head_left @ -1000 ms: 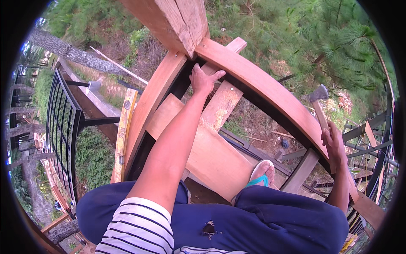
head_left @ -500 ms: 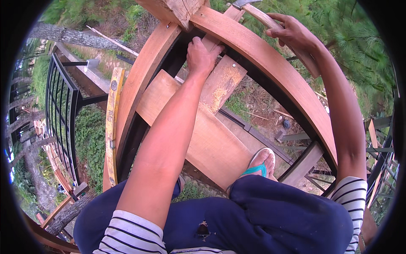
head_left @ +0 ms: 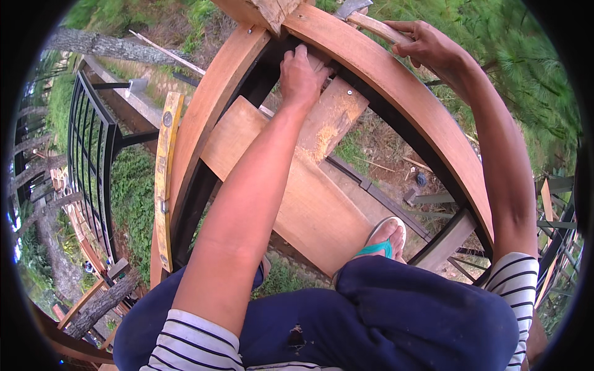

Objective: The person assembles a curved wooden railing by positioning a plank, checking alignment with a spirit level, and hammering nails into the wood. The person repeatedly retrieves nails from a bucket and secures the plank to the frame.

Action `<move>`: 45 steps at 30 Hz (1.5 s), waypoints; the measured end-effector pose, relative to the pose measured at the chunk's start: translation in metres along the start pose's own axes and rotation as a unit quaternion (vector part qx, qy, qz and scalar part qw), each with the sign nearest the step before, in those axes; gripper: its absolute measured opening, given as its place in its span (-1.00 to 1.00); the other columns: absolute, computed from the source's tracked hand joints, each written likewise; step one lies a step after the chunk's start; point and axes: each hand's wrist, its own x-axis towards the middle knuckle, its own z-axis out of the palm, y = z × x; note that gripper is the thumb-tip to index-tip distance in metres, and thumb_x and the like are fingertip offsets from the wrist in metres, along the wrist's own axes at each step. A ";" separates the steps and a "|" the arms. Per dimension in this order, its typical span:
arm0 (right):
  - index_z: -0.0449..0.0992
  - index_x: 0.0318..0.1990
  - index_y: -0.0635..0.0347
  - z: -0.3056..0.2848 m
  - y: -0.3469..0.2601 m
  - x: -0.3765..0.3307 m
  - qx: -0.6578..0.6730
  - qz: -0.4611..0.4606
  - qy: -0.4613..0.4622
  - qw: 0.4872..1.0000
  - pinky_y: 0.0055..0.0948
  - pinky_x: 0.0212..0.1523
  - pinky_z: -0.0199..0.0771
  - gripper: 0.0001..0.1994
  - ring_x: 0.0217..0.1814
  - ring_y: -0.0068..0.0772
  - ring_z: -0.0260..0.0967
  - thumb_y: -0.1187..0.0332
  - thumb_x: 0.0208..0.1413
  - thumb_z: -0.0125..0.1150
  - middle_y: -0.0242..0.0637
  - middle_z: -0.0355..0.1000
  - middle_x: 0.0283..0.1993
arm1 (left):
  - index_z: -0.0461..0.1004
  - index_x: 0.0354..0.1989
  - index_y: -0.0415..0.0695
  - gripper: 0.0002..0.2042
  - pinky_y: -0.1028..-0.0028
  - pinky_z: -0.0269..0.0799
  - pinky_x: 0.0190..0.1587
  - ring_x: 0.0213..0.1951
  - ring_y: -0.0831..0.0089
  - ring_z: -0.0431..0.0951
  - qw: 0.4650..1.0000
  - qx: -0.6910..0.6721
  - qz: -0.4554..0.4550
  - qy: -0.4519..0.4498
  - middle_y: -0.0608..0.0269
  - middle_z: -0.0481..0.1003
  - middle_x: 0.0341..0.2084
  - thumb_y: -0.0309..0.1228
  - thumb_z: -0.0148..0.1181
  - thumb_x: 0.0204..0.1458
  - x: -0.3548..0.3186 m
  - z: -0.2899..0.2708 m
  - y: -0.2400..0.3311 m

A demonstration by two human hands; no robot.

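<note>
My left hand [head_left: 303, 77] reaches into the corner where two wooden beams meet. Its fingers are closed on a short piece of wood, now mostly hidden by the hand and the beam. In my right hand [head_left: 427, 46] is a hammer [head_left: 371, 26], held by its wooden handle beyond the right-hand curved beam [head_left: 396, 71]. The metal hammer head [head_left: 353, 7] lies past that beam's far end. Just below my left hand is a board [head_left: 337, 111] with sawdust and a screw in it. A wider plank [head_left: 309, 216] runs under my left forearm.
A yellow spirit level [head_left: 166, 179] leans along the left beam [head_left: 198, 133]. My sandalled foot [head_left: 387, 240] rests on the plank. Gaps between the beams show ground far below. A black metal railing [head_left: 93, 161] stands at left, and pine branches [head_left: 526, 80] hang at right.
The wood strip that stuck out past the right-hand beam no longer shows there. My left hand has shifted slightly, and the hammer has tilted a little lower. The view has moved slightly.
</note>
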 end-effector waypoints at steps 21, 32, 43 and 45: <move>0.43 0.40 0.19 0.004 0.001 -0.011 0.038 0.016 0.022 0.999 -0.50 -0.42 0.35 -0.34 -0.45 -0.61 0.29 0.28 0.09 0.34 -0.42 0.41 -0.36 | 0.51 0.05 -0.47 -0.32 0.18 0.50 0.15 0.05 -0.09 0.64 0.998 -0.055 -0.008 0.007 -0.29 0.63 -0.09 -0.18 0.58 -0.15 0.002 -0.001 0.002; 0.40 0.42 0.25 0.004 -0.008 -0.013 -0.004 0.018 -0.007 1.000 -0.44 -0.41 0.38 -0.29 -0.47 -0.55 0.31 0.21 0.10 0.39 -0.30 0.52 -0.31 | 0.53 0.04 -0.45 -0.32 0.20 0.52 0.12 0.02 -0.05 0.66 0.998 -0.050 -0.025 -0.004 -0.27 0.65 -0.11 -0.17 0.59 -0.16 0.001 -0.006 -0.002; 0.41 0.43 0.17 0.009 -0.013 -0.012 0.020 0.015 0.013 1.000 -0.49 -0.41 0.29 -0.31 -0.42 -0.61 0.22 0.19 0.13 0.37 -0.47 0.38 -0.34 | 0.55 0.00 -0.46 -0.32 0.21 0.54 0.11 -0.01 -0.05 0.68 0.995 -0.071 -0.059 -0.035 -0.28 0.65 -0.13 -0.13 0.60 -0.17 0.001 -0.018 0.009; 0.43 0.41 0.19 0.012 -0.011 -0.011 0.017 0.021 0.016 1.000 -0.50 -0.37 0.32 -0.34 -0.38 -0.62 0.24 0.20 0.14 0.36 -0.48 0.36 -0.33 | 0.55 -0.01 -0.44 -0.33 0.20 0.54 0.11 -0.01 -0.05 0.68 0.995 -0.073 -0.060 -0.034 -0.28 0.65 -0.14 -0.13 0.60 -0.17 0.001 -0.017 0.010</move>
